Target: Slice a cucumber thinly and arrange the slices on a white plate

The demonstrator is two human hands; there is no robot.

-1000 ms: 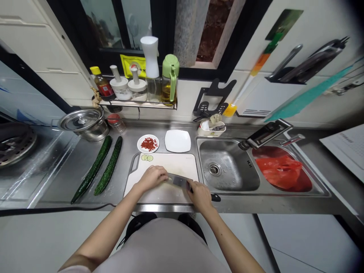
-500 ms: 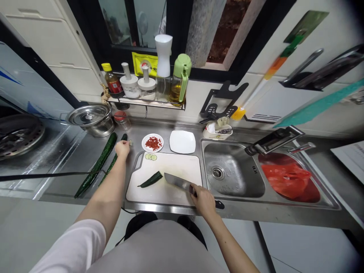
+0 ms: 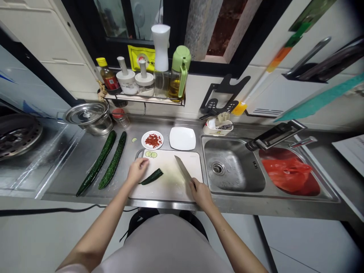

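My right hand (image 3: 201, 193) grips a kitchen knife (image 3: 182, 167) by its handle, its blade pointing up and left over the white cutting board (image 3: 170, 191). My left hand (image 3: 138, 170) is over the board's left edge, fingers loosely bent and apart, with nothing visible in them. Just right of it lies a cut piece of cucumber (image 3: 152, 176) on the board. A few thin cucumber slices (image 3: 151, 154) rest at the board's upper left. Two whole cucumbers, one longer (image 3: 98, 163) and one shorter (image 3: 114, 161), lie on the counter to the left. A small cucumber end (image 3: 134, 140) sits beyond my left hand.
Behind the board stand a small plate of chopped red bits (image 3: 144, 143) and a white square plate (image 3: 182, 138). A steel sink (image 3: 236, 178) lies to the right, with a red plastic bag (image 3: 284, 174). A lidded pot (image 3: 99, 123) and red-lidded jar (image 3: 121, 117) stand back left.
My left hand has come back from the counter near the shorter cucumber to the board, leaving the cucumber end behind. The knife blade has swung to point more away from me.
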